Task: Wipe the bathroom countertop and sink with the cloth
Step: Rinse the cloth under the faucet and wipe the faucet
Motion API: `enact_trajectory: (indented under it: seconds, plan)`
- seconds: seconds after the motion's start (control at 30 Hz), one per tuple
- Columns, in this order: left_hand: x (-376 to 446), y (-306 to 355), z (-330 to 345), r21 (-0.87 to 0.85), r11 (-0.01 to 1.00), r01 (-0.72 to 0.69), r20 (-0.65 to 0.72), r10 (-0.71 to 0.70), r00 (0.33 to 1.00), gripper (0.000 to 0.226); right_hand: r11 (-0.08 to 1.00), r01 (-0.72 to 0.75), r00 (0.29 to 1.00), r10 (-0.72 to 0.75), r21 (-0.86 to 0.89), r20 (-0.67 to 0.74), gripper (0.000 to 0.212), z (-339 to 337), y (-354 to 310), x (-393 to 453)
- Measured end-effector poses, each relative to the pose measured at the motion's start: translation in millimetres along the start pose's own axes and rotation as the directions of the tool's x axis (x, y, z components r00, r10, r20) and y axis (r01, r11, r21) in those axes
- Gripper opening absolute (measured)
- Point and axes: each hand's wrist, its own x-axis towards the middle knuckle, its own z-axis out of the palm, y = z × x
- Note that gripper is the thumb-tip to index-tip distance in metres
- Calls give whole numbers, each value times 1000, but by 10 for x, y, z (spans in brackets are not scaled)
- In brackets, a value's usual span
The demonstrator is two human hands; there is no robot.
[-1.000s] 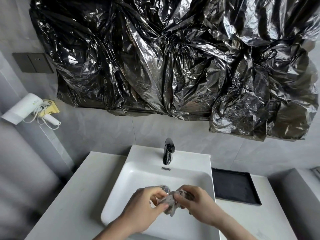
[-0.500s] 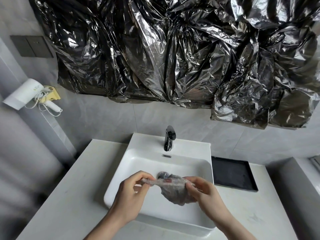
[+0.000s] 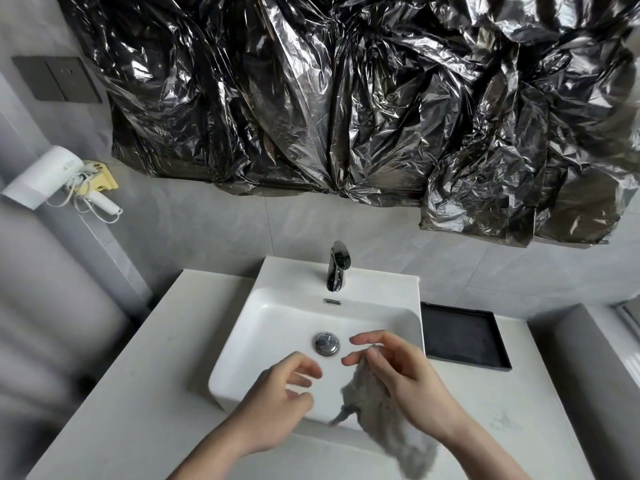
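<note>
The right hand [image 3: 412, 382], in the lower right of the frame, holds the grey cloth [image 3: 388, 424] pinched under its thumb and against its palm, with the index and middle fingers stretched out loose toward the drain. The cloth hangs down from that grip in a crumpled fold, draping over the near rim of the sink and reaching almost to the bottom edge of the frame. The left hand [image 3: 277, 403], lower centre, is empty, its fingers spread and slightly curled above the near part of the basin, just apart from the cloth. Between the two sets of fingertips sits the round metal drain plug [image 3: 326, 343] in the floor of the white rectangular sink [image 3: 263, 327]. At the back of the sink stands a dark glossy faucet [image 3: 337, 266]. The sink rests on a pale bench [image 3: 145, 375] that runs to both sides; on its right part, just beside the sink, lies a flat black tray [image 3: 464, 336]. Above, crinkled black plastic sheeting [image 3: 346, 98] covers the wall, and a white hair dryer [image 3: 45, 176] hangs at the upper left.
</note>
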Motion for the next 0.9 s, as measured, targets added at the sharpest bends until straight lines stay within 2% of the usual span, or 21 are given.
enact_trajectory:
  seconds: [0.1,0.17,0.27,0.37,0.47,0.57,0.67,0.77,0.9]
  plan:
    - [40,231,138,-189,982,-30,95,49,994,50,995,29,997,-35,95,64,20,65,-64,-36]
    - [94,323,192,-203,977,-68,134,96,986,49,997,74,994,-77,37,81,20,45,-89,-55]
    - [133,405,205,-146,970,-193,66,204,977,18,990,119,992,-114,-82,61,35,-46,-184,-92]
    - [117,411,162,-143,958,-247,-29,245,969,14,981,64,998,-58,-182,37,53,-182,-182,-180]
    - [71,376,121,-105,961,-254,-46,250,967,14,949,0,1000,4,-316,15,62,-240,-84,-271]
    - [-13,294,111,-28,966,-258,47,259,965,9,902,-5,1000,1,-432,-9,51,-165,11,-368]
    - [-134,179,93,92,968,-232,186,213,959,34,851,-114,993,121,-514,-20,31,-50,83,-465]
    - [-210,26,46,197,956,-219,195,180,964,22,794,-229,966,259,-563,-27,18,27,167,-561]
    - [-342,-144,-52,111,977,-182,178,160,971,10,755,-278,956,276,-594,-98,1,139,185,-751]
